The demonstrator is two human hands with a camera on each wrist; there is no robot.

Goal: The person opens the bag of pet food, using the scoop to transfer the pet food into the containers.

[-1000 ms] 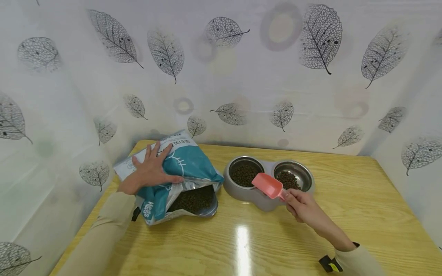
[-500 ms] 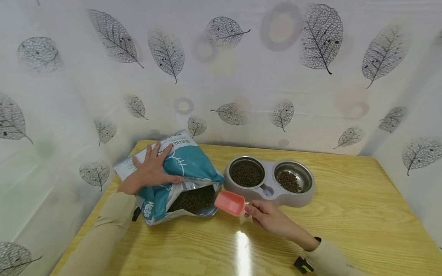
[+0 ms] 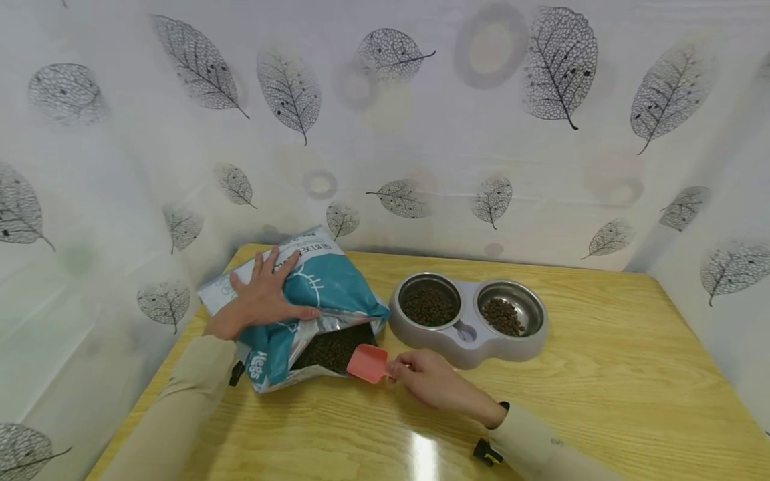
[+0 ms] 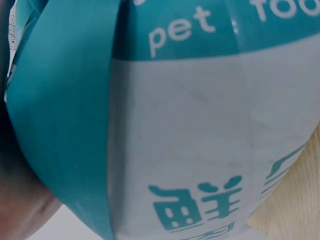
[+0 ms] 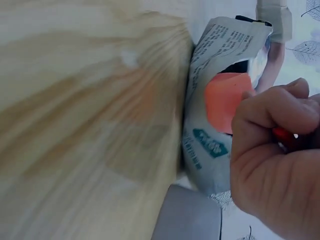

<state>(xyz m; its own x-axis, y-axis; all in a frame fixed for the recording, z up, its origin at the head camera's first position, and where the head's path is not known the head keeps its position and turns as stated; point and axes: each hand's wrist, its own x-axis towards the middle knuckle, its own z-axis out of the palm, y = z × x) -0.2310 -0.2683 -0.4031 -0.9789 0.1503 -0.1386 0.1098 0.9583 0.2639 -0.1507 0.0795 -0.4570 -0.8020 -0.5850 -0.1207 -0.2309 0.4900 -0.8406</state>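
A teal and white pet food bag (image 3: 337, 277) lies on its side, its mouth facing the front right and brown kibble (image 3: 327, 349) showing inside. My left hand (image 3: 265, 294) rests spread on top of it, fingers straight. In the left wrist view the printed bag (image 4: 185, 125) fills most of the picture. My right hand (image 3: 430, 381) pinches the handle of a pink scoop (image 3: 368, 363), whose front edge is at the bag's mouth. The right wrist view shows the scoop (image 5: 227, 102) in front of the opening, with the right hand (image 5: 280, 145) curled round its handle.
A grey double bowl stand (image 3: 469, 351) is right of the bag. Its left steel bowl (image 3: 430, 300) holds more kibble than the right one (image 3: 511, 307). The wooden table (image 3: 601, 374) ends at a leaf-print curtain (image 3: 445, 153) behind and at the sides.
My right hand has carried the scoop from above the bowls, left and toward me, to the bag's mouth. My left hand and the bag have stayed in place.
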